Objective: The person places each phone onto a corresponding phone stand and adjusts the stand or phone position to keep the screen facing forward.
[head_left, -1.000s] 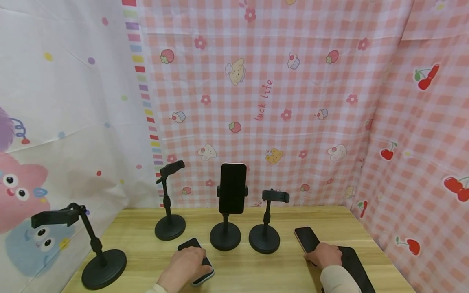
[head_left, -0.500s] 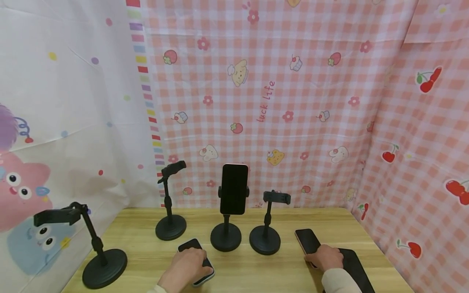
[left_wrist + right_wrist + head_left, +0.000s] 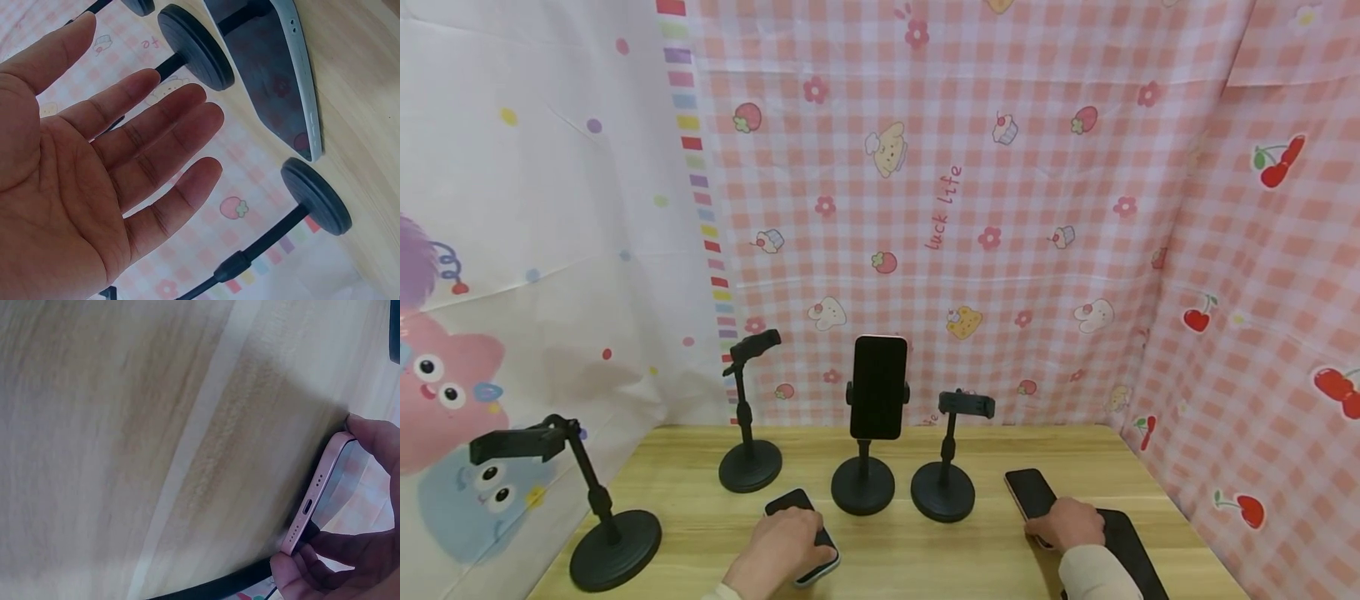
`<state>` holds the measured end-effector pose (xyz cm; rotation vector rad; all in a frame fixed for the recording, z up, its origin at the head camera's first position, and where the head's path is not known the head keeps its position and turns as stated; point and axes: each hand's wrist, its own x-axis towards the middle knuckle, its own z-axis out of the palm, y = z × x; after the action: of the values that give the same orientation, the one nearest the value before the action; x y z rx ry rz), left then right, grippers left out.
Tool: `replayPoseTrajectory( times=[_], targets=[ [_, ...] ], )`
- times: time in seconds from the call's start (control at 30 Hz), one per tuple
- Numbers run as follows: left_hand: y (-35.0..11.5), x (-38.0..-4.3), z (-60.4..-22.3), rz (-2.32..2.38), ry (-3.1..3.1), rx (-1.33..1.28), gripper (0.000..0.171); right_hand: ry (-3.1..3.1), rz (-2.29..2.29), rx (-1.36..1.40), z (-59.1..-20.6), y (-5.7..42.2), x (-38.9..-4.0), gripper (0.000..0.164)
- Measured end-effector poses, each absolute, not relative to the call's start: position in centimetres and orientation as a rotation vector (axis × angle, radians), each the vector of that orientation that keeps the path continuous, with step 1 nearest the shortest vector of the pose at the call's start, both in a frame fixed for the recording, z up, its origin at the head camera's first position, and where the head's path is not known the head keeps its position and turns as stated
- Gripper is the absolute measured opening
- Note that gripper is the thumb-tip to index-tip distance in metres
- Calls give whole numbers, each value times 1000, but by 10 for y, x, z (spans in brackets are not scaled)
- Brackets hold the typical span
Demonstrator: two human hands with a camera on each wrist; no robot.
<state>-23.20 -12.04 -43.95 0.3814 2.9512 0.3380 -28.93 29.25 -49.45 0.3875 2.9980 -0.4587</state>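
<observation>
My left hand [image 3: 781, 542] is held over a dark-screened phone [image 3: 795, 500] with a pale edge, overlapping it in the head view. In the left wrist view the palm [image 3: 69, 187] faces the camera with fingers extended and spread, holding nothing. The phone [image 3: 269, 81] lies on the table beyond the fingertips. On the right, my right hand [image 3: 1070, 525] grips the near end of a pink-edged phone [image 3: 1028, 492]. The right wrist view shows thumb and fingers [image 3: 375, 440] at opposite sides of this phone [image 3: 322, 472], its port end facing the camera.
A black stand [image 3: 862, 483] in the middle holds an upright phone [image 3: 878, 387]. Other black stands are the far-left one [image 3: 748, 465], the near-left one [image 3: 613, 550] and the right one [image 3: 942, 492]. A flat black object [image 3: 1131, 550] lies beside my right forearm. Patterned cloths [image 3: 955, 167] surround the wooden table [image 3: 925, 558].
The head view has shifted very slightly. Both hands and the phones stay where they were.
</observation>
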Motion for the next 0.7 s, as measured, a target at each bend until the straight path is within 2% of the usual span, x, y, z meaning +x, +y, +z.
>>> replayPoseTrajectory(
  times=[0.4,0.7],
  targets=[
    [-119,-233,-440,363,2909,358,39,2968,-556,452,-490,291,-288,53],
    [-118,-232,-438,391,2901,335,39,2951,-550,454,-489,291,-289,60]
  ],
)
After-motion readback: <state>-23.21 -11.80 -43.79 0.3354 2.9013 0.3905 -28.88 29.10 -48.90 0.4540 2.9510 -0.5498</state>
